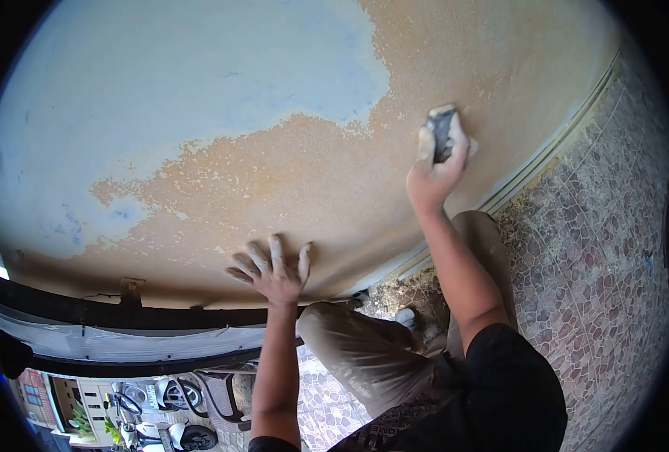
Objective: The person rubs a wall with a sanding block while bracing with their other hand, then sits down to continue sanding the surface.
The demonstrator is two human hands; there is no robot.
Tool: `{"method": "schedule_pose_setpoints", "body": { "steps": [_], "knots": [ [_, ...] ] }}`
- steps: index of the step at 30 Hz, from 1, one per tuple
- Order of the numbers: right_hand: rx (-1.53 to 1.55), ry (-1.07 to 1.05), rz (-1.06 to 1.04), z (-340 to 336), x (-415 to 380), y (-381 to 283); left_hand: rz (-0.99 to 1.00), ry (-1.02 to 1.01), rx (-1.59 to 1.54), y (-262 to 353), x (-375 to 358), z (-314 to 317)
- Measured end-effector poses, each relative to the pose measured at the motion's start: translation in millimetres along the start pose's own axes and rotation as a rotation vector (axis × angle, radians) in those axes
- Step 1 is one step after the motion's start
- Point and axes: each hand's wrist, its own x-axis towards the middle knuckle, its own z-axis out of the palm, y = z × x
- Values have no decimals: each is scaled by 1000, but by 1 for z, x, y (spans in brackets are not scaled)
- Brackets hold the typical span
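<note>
A dark block [441, 132] with a pale edge is gripped in my right hand [441, 162], held against the tan part of a large panel [334, 181]. Lower and to the left, my left hand [275, 275] lies with fingers spread on the same panel, holding nothing. Pale dust coats the fingers of both hands. The panel's surface is tan and rough near my hands, with a light blue area [221, 75] above and to the left. The border between the two colours is ragged and flaked.
Dusty patterned floor tiles [598, 279] lie to the right, beyond the panel's edge [553, 154]. My bent knees [334, 324] are just below the panel. Motorbikes [157, 410] stand at the lower left, past a dark frame [161, 369].
</note>
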Motion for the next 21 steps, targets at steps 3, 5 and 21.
{"method": "schedule_pose_setpoints", "body": {
  "steps": [3,5,21],
  "knots": [
    [-91,-323,-497,-11,-106,16,-114,-15,-73,33,-61,32],
    [-83,-642,-663,-31,-138,25,-153,-47,-82,42,-85,40],
    [-120,-672,-648,-48,-127,24,-165,-112,-75,59,-105,39]
  ]
}}
